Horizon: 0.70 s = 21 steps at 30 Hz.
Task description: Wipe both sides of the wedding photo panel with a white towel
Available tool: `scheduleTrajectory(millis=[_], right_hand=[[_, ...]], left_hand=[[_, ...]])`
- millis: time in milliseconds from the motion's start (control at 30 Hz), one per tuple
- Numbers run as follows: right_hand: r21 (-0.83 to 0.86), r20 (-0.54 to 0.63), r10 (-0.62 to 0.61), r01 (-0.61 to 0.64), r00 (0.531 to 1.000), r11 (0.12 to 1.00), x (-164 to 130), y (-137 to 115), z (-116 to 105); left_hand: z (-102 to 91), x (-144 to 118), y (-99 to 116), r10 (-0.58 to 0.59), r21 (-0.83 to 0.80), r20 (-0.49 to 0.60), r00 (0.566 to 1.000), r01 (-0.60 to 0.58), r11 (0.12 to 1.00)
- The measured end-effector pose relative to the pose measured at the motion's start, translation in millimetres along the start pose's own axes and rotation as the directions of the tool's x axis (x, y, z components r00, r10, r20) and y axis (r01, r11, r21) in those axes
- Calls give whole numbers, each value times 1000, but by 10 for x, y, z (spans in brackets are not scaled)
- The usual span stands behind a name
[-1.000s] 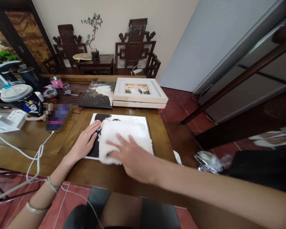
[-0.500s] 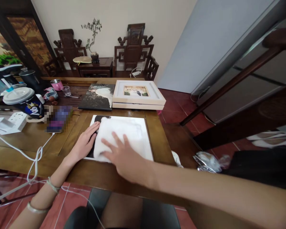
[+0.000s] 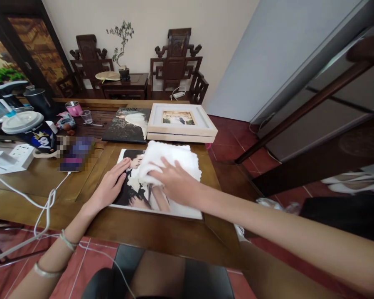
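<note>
A photo panel (image 3: 187, 211) with a picture of people lies flat on the wooden table in front of me. My left hand (image 3: 110, 182) rests flat along its left edge, fingers stretched out and holding nothing. Over the upper right part of the panel lies a white cloth (image 3: 174, 153), folded over at its left side. My right hand (image 3: 179, 180) presses down on this cloth, its fingers curled onto the fold. Part of the picture under the cloth and the right hand is hidden.
Behind the panel lie a dark photo board (image 3: 124, 124) and stacked pale frames (image 3: 180, 135). To the left are a phone (image 3: 76, 153) on a white cable, a power strip (image 3: 18, 158), a lidded cup (image 3: 34, 128) and a pink mug (image 3: 74, 109). The table edge (image 3: 162, 241) is near my lap.
My right hand has moved the white cloth up and to the right, uncovering the left and lower parts of the picture. The left hand has stayed at the panel's left edge.
</note>
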State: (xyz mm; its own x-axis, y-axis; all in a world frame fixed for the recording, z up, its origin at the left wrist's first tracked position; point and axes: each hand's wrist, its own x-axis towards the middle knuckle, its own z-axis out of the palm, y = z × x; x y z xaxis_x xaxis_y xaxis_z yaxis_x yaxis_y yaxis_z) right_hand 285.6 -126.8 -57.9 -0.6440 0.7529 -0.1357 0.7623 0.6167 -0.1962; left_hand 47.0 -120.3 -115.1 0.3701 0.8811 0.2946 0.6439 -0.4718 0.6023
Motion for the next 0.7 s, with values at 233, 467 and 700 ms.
scheduleTrajectory(millis=[233, 467, 700], right_hand=[[-109, -15, -169, 166, 986, 980, 294, -224, 35], [15, 71, -514, 514, 855, 858, -314, -535, 118], [199, 311, -201, 143, 929, 969, -629, -260, -80]], left_hand=[[-63, -57, 87, -69, -238, -210, 975, 17, 971], [-46, -50, 76, -58, -172, -227, 972, 18, 985], [-12, 12, 82, -25, 55, -12, 1000, 25, 998]])
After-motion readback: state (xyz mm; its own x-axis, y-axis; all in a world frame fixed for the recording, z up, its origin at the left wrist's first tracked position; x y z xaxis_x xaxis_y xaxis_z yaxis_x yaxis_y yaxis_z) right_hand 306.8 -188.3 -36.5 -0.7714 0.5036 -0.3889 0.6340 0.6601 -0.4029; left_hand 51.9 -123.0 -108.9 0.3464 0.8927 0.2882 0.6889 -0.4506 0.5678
